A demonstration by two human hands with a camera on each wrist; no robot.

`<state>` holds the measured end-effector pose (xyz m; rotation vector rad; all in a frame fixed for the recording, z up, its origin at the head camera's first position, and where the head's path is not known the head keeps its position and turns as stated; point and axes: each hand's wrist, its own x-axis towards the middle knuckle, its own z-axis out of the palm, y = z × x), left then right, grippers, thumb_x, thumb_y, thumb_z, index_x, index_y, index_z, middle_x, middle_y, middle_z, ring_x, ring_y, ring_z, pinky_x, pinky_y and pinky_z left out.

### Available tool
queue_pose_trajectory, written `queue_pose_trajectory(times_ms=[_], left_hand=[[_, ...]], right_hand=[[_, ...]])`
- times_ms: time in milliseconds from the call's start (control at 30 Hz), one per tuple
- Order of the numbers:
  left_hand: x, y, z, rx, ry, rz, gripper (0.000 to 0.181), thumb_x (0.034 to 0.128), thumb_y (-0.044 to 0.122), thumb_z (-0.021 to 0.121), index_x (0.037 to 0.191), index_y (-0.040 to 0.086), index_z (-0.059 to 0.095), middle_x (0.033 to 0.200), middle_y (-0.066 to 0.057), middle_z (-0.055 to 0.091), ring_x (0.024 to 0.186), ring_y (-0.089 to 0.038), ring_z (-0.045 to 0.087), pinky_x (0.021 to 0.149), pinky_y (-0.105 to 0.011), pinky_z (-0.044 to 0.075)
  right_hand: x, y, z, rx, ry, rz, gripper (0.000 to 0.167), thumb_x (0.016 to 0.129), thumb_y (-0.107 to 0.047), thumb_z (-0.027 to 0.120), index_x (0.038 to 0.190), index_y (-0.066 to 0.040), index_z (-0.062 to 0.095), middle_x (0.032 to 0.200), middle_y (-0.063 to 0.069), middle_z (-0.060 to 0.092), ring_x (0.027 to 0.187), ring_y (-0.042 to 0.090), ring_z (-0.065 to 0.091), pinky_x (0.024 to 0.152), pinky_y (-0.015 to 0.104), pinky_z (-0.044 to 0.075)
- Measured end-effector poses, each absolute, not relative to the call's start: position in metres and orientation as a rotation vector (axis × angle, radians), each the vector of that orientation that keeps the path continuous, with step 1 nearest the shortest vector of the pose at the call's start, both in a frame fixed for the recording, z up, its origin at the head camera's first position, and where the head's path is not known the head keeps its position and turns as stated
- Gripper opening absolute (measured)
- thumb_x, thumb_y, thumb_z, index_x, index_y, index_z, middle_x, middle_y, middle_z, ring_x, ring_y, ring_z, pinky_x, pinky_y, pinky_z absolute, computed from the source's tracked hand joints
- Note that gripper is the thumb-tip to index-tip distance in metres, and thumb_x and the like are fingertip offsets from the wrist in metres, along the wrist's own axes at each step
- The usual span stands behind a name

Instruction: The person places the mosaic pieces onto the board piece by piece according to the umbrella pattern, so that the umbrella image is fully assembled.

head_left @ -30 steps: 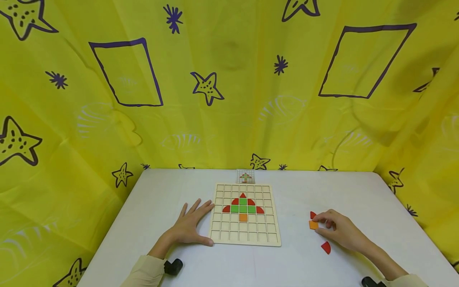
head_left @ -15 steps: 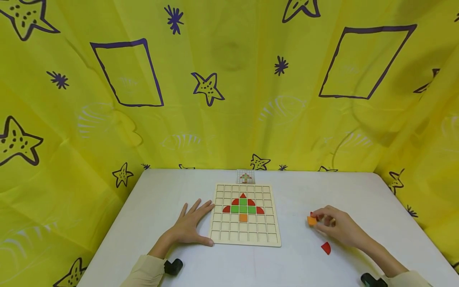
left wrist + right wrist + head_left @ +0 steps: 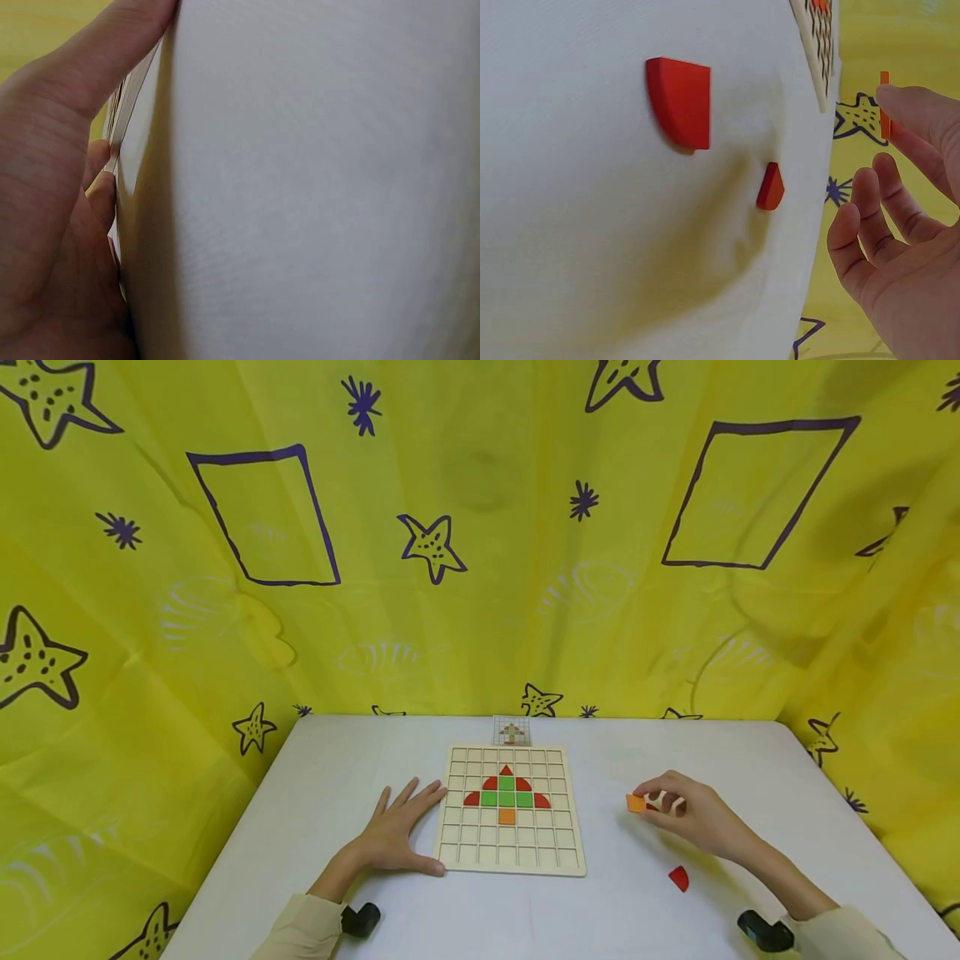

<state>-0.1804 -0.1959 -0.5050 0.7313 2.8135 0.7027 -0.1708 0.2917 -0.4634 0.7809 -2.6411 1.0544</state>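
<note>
In the head view my right hand [image 3: 697, 814] pinches an orange square tile [image 3: 635, 803] between thumb and fingers, held above the table right of the board. The right wrist view shows that tile [image 3: 885, 105] edge-on. Spread out flat, my left hand [image 3: 393, 831] touches the left edge of the wooden grid board [image 3: 543, 858] with its fingertips and thumb. Set in the board are green squares [image 3: 507, 798], red quarter-round pieces, a red triangle [image 3: 506, 770] and one orange square [image 3: 507, 817]. A loose red quarter-round piece [image 3: 678, 878] lies below my right hand; another [image 3: 771, 186] is partly hidden behind it.
A small pattern card [image 3: 512, 731] with a similar coloured figure lies at the board's far edge. The white table [image 3: 360, 752] reaches back to a yellow curtain [image 3: 480, 610] printed with stars. Black devices [image 3: 362, 920] sit on both wrists.
My right hand has lifted the orange square off the table and carried it left and away from me, uncovering the table below. The left hand stays at the board's edge.
</note>
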Motion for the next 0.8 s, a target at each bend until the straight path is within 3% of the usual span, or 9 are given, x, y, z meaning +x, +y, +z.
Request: queue_pose_trajectory(times_ms=[800], left_hand=[[-0.179, -0.196, -0.503, 0.728, 2.801, 0.707, 0.119, 0.0675, 0.068, 0.085, 0.162, 0.016, 0.034, 0.169, -0.007, 0.027, 0.156, -0.042, 0.01, 0.118, -0.073, -0.005]], right_hand=[[-0.186, 0.239, -0.448, 0.853, -2.647, 1.174, 0.025, 0.086, -0.007, 0.083, 0.108, -0.016, 0.076, 0.099, -0.004, 0.067, 0.079, 0.01, 0.057, 0.061, 0.026, 0.052]])
